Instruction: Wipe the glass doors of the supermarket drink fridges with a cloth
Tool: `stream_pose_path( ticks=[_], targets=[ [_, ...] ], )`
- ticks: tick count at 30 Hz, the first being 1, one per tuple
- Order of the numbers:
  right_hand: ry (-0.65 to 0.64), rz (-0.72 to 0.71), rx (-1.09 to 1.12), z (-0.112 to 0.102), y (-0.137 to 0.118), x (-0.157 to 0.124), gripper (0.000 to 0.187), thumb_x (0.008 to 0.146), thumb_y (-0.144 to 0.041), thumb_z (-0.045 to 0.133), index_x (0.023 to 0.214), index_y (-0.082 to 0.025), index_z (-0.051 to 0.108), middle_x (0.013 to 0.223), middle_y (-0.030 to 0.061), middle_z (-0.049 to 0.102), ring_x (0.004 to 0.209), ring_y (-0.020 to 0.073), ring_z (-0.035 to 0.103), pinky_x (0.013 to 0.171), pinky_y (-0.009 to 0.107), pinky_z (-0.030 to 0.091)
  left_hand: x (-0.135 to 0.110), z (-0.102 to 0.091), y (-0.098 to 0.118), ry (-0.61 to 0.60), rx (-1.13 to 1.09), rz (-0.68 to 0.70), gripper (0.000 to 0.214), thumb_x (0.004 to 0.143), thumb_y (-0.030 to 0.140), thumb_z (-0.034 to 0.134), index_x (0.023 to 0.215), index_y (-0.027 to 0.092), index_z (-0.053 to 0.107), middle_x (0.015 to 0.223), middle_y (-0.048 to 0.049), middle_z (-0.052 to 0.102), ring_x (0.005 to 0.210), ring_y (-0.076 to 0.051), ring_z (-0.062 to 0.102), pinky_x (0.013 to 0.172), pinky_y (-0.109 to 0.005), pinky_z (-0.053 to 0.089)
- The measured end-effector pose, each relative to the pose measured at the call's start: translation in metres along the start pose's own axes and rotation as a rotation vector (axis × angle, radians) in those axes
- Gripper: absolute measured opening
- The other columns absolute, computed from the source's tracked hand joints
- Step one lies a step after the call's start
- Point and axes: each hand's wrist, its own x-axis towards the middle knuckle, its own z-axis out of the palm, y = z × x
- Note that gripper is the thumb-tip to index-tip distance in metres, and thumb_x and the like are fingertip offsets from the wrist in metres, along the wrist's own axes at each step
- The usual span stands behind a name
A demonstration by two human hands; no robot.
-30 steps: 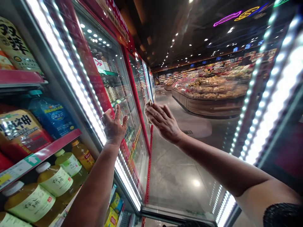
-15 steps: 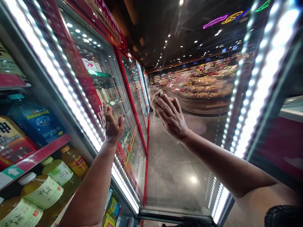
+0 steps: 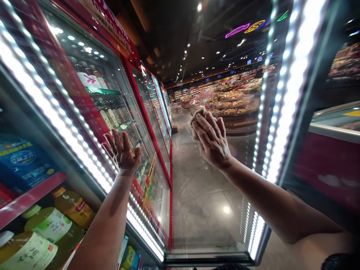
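My right hand point(image 3: 212, 140) presses a small beige cloth point(image 3: 196, 119) flat against the inside of an open glass fridge door point(image 3: 219, 195). The fingers lie over the cloth, holding it to the pane. My left hand point(image 3: 121, 152) is open with fingers spread, resting at the lit hinge edge of the door point(image 3: 92, 157), where the door meets the fridge frame. Both arms reach forward and up.
To the left, red fridge shelves point(image 3: 26, 195) hold yellow drink bottles point(image 3: 49, 225) and blue packs point(image 3: 25, 163). A row of red-framed fridges point(image 3: 146, 112) runs down the aisle. Through the glass lie a grey floor and food displays point(image 3: 233, 101). The door's right edge carries an LED strip point(image 3: 284, 105).
The right hand has slid the cloth to the right and a little up across the glass. The left hand has shifted left and spread its fingers. The view has turned rightward.
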Motion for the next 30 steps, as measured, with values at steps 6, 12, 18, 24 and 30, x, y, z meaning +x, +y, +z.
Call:
stream_pose_path(
  ticks=[6,12,18,24,30],
  targets=[
    [-0.055,-0.150,0.032,-0.003,0.001,-0.040,0.058,0.097,-0.010,0.052,0.154,-0.020,0.044,0.151,0.0114,0.058,0.155,0.0248,0.032,0.127,0.048,0.029,-0.003,0.002,-0.001,0.003,-0.004,-0.004,0.085,0.096,0.066,0.041,0.166,0.022,0.020,0.174,-0.0145,0.005,0.160,-0.037,0.006,0.127,-0.064,0.001],
    [0.120,0.008,-0.155,-0.018,0.053,-0.030,0.059,0.097,-0.016,0.051,0.155,-0.022,0.041,0.150,0.0127,0.058,0.153,0.0295,0.037,0.126,0.055,0.026,-0.005,0.003,-0.001,-0.012,0.011,-0.022,0.084,0.097,0.061,0.045,0.166,0.021,0.019,0.173,-0.0153,0.011,0.160,-0.035,0.003,0.127,-0.064,0.000],
    [0.178,0.126,-0.164,-0.020,0.063,-0.049,0.057,0.098,-0.020,0.050,0.154,-0.026,0.041,0.153,0.0132,0.054,0.147,0.0316,0.044,0.118,0.054,0.036,-0.003,0.000,0.006,0.045,0.075,0.038,0.079,0.097,0.059,0.043,0.162,0.017,0.031,0.172,-0.0181,0.015,0.160,-0.036,0.002,0.126,-0.065,-0.004],
    [0.024,-0.037,-0.165,-0.026,0.060,-0.101,0.064,0.092,-0.015,0.057,0.153,-0.025,0.042,0.143,0.0120,0.063,0.143,0.0276,0.049,0.117,0.046,0.037,-0.003,-0.001,0.005,-0.002,0.038,-0.009,0.081,0.096,0.060,0.045,0.163,0.017,0.028,0.172,-0.0177,0.011,0.160,-0.035,0.000,0.127,-0.063,-0.004],
    [0.158,0.153,-0.306,-0.046,0.104,-0.067,0.054,0.096,-0.016,0.051,0.149,-0.023,0.048,0.150,0.0149,0.056,0.144,0.0345,0.046,0.118,0.061,0.027,-0.004,0.001,0.002,-0.032,-0.023,-0.031,0.083,0.096,0.065,0.045,0.164,0.022,0.023,0.173,-0.0154,0.007,0.160,-0.037,0.001,0.125,-0.067,-0.006]
  ],
)
